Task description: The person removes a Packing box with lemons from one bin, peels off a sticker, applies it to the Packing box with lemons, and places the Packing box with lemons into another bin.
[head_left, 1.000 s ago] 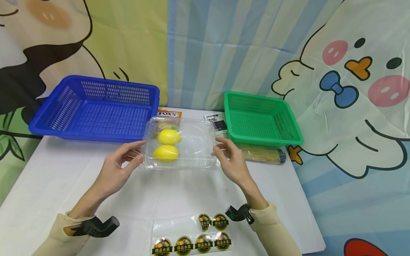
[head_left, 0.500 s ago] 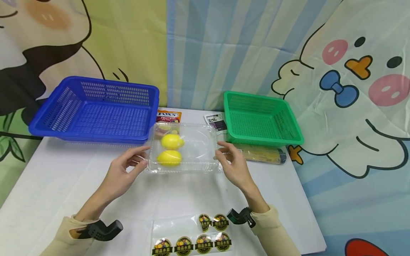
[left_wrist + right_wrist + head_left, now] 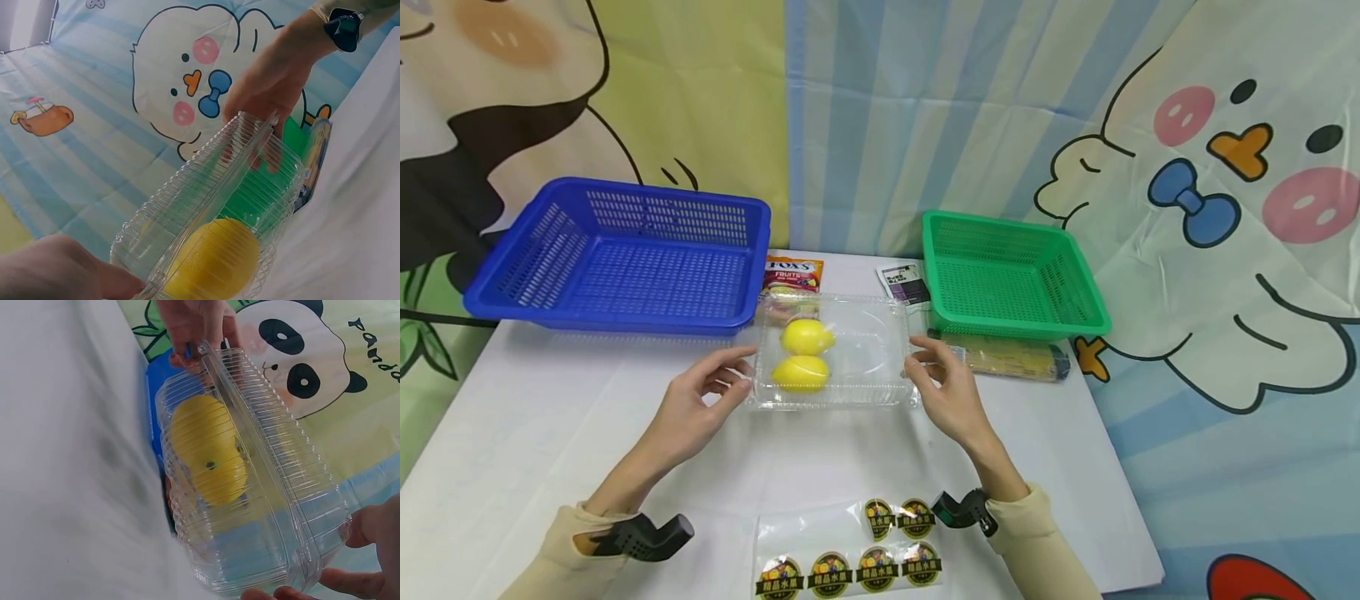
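Note:
A clear plastic clamshell box (image 3: 868, 392), lid closed, is held between the two hands over the table. Two yellow lemons (image 3: 801, 373) lie in its left half; the right half holds nothing visible. My left hand (image 3: 696, 410) grips the box's left edge between thumb and fingers. At the opposite end, my right hand (image 3: 951, 396) pinches the right edge. In the right wrist view the lid and base meet along a flat rim, with the lemons (image 3: 206, 431) showing through the ribbed wall.
A blue basket (image 3: 647, 321) stands back left, a green basket (image 3: 1022, 325) back right. Between them lie a Fox's candy bag (image 3: 793, 273) and a small sachet (image 3: 904, 283). A yellowish long packet (image 3: 1015, 358) lies before the green basket. Round fruit-label stickers (image 3: 877, 568) on a sheet lie in front.
Both hands have brought the box slightly nearer and a little to the right, uncovering more of the candy bag. The hold on its two ends is the same.

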A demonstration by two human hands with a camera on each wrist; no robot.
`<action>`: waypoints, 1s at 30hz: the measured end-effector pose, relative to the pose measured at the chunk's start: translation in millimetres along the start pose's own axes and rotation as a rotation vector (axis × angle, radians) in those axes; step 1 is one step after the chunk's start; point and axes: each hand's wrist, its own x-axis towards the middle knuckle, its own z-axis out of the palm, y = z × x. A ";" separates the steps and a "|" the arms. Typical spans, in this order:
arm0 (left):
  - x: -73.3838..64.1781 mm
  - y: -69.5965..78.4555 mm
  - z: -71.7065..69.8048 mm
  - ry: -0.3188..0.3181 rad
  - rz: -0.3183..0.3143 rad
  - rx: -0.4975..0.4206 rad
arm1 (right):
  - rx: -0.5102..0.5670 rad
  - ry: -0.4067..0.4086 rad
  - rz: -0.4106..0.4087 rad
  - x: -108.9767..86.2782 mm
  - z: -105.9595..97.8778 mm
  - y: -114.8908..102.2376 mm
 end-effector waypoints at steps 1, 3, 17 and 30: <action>0.1 -0.8 0.4 -0.004 -0.003 0.001 | -0.003 0.000 0.003 -0.2 0.3 0.3; 0.1 -3.0 1.5 -0.011 -0.005 0.003 | -0.011 0.002 0.004 -0.3 0.8 1.8; -3.7 -11.6 12.2 -0.043 -0.014 0.032 | 0.013 -0.002 0.077 -5.5 4.5 16.6; -3.1 -19.9 17.1 -0.057 -0.032 0.034 | 0.005 0.016 0.082 -6.6 9.4 26.8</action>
